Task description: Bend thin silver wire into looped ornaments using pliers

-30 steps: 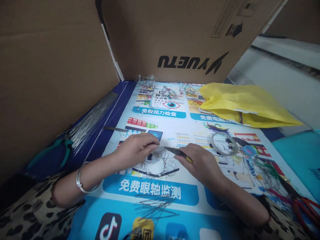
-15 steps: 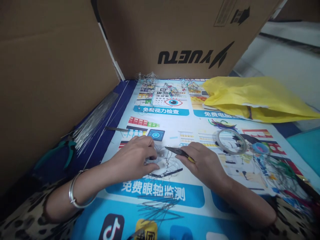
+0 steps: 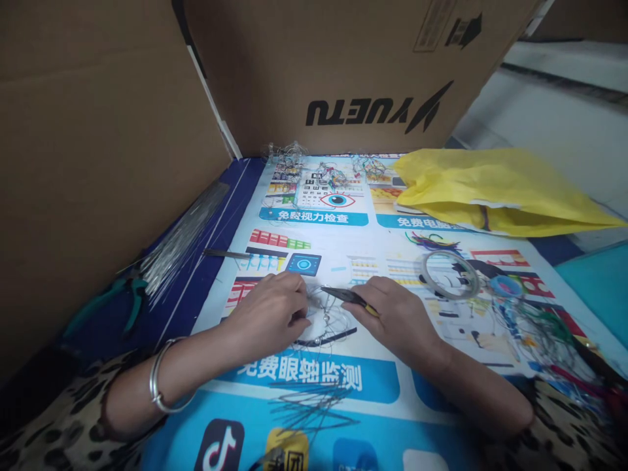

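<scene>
Right hand (image 3: pixel 400 320) gripping pliers (image 3: pixel 347 297), tangled beaded wire (image 3: pixel 328 322)

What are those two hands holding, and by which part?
The right hand grips small pliers by their yellow handles; the left hand pinches a beaded wire piece at its left edge.

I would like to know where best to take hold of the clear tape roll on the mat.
Pinch the tape roll at its left rim from above, one finger inside the hole, thumb outside. It lies flat as an open ring; the mat is bare on its left side, while coloured wires crowd its far edge.
</scene>
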The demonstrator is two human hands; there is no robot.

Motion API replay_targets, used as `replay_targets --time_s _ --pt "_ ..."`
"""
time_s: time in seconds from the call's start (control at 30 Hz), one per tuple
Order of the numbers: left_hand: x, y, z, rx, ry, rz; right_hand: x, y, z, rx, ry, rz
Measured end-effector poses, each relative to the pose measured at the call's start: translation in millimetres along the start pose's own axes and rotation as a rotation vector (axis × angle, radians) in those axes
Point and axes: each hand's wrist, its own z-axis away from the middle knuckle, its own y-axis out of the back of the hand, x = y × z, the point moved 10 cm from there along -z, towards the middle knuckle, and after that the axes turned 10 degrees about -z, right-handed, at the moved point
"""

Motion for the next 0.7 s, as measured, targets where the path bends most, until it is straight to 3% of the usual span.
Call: replay_targets --time_s 0.33,0.7 --pt "-13.5 6.2 -0.9 0.032 0.057 0.271 -3.8 1.1 -0.3 0.005 0.023 0.001" --pt "-26.9 5.2 -6.7 0.058 0.065 0.378 -3.4 0.8 -1.5 -0.006 0.037 0.034"
